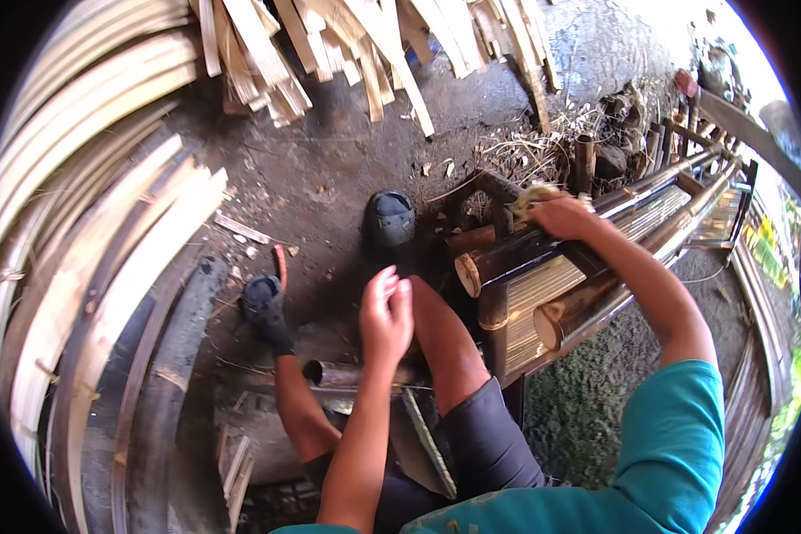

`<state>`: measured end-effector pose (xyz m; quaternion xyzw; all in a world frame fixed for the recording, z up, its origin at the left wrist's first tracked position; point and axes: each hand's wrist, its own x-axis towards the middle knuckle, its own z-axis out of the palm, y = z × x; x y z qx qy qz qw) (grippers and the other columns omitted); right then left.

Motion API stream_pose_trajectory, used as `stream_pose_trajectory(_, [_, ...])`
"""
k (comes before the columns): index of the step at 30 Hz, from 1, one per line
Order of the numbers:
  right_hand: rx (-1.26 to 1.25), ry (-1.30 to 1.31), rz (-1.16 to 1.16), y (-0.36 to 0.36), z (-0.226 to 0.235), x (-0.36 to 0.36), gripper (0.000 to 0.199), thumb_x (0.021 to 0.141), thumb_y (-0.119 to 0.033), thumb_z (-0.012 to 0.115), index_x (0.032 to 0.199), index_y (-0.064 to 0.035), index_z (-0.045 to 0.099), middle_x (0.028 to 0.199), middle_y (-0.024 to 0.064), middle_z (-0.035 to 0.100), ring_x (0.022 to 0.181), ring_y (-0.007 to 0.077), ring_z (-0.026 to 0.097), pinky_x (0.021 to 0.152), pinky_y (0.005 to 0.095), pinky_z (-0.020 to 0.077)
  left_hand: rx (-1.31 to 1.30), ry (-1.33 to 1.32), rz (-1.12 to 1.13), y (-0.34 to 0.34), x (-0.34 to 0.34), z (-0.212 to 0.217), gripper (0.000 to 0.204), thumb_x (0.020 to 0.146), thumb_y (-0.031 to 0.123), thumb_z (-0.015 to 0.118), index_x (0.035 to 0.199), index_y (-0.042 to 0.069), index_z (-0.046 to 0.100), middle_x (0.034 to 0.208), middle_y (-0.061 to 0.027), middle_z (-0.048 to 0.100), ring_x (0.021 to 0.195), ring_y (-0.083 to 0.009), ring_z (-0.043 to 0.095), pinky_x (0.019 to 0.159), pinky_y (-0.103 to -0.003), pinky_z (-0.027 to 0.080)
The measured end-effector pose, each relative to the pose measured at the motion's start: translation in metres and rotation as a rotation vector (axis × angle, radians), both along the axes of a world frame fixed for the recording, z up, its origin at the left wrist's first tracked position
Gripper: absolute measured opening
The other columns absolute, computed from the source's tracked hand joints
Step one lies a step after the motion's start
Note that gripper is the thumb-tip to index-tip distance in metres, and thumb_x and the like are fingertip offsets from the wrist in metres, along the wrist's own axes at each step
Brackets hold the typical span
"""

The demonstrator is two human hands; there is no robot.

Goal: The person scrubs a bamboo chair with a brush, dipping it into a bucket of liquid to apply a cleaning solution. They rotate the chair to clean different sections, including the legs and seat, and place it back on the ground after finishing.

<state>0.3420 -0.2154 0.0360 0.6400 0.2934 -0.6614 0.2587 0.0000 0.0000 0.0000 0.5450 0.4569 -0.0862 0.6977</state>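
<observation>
On the right stands a bamboo bench (pixel 525 307) of thick dark poles with a slatted panel of split bamboo. My right arm stretches out to it. Against its dark glossy upper pole, my right hand (pixel 563 216) grips a yellowish, crumpled rag (pixel 531 198); the fingers partly hide it, and whether it is cloth or fibre is hard to make out. My left hand (pixel 386 311) hangs in the air beside my knee, away from the bench. Its fingers are loosely bent and apart, with nothing seen in them.
Long pale wooden strips (pixel 125 276) and a dark bamboo pole (pixel 165 392) lie along the left. More split wood (pixel 347 36) is heaped at the far side. Shavings (pixel 552 129) and bamboo stubs (pixel 585 160) are behind the bench. My shoes (pixel 392 218) rest on the dirt floor.
</observation>
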Motion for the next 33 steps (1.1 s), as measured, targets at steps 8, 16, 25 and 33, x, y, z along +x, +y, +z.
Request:
stream_pose_trajectory(8, [0.205, -0.022, 0.111, -0.055, -0.219, -0.012, 0.038, 0.099, -0.035, 0.046, 0.124, -0.0156, 0.068, 0.146, 0.0254, 0.046, 0.139, 0.0465, 0.037, 0.117, 0.0547, 0.0301, -0.023, -0.019, -0.206, -0.090, 0.121, -0.034, 0.031, 0.093, 0.028, 0.066, 0.112, 0.003, 0.068, 0.109, -0.0179, 0.066, 0.101, -0.0356, 0.065, 0.090, -0.042, 0.051])
stream_pose_trajectory(16, [0.161, 0.406, 0.312, -0.073, -0.144, 0.008, 0.031, 0.093, -0.030, 0.052, 0.104, -0.0112, 0.074, 0.126, 0.0236, 0.061, 0.134, 0.0360, 0.046, 0.114, 0.0541, 0.0318, -0.023, -0.013, -0.104, -0.097, 0.113, -0.040, 0.021, 0.092, 0.020, 0.064, 0.105, 0.003, 0.067, 0.091, -0.0169, 0.065, 0.086, -0.0364, 0.063, 0.079, -0.046, 0.051])
stream_pose_trajectory(25, [0.093, -0.469, 0.020, -0.052, -0.261, -0.048, 0.032, 0.090, -0.026, 0.055, 0.114, -0.0091, 0.067, 0.136, 0.0231, 0.051, 0.125, 0.0456, 0.046, 0.098, 0.0556, 0.0448, -0.019, -0.012, -0.161, -0.094, 0.112, -0.032, 0.021, 0.096, 0.018, 0.059, 0.106, 0.001, 0.067, 0.094, -0.0172, 0.066, 0.089, -0.0352, 0.066, 0.080, -0.044, 0.052])
stream_pose_trajectory(33, [-0.021, 0.049, 0.117, -0.061, -0.167, 0.010, 0.039, 0.096, -0.029, 0.047, 0.125, -0.0047, 0.058, 0.118, 0.0293, 0.061, 0.106, 0.0491, 0.062, 0.092, 0.0544, 0.0494, 0.009, -0.030, -0.108, -0.100, 0.111, -0.042, 0.018, 0.095, 0.012, 0.056, 0.103, 0.001, 0.066, 0.089, -0.0171, 0.064, 0.089, -0.0367, 0.063, 0.082, -0.046, 0.049])
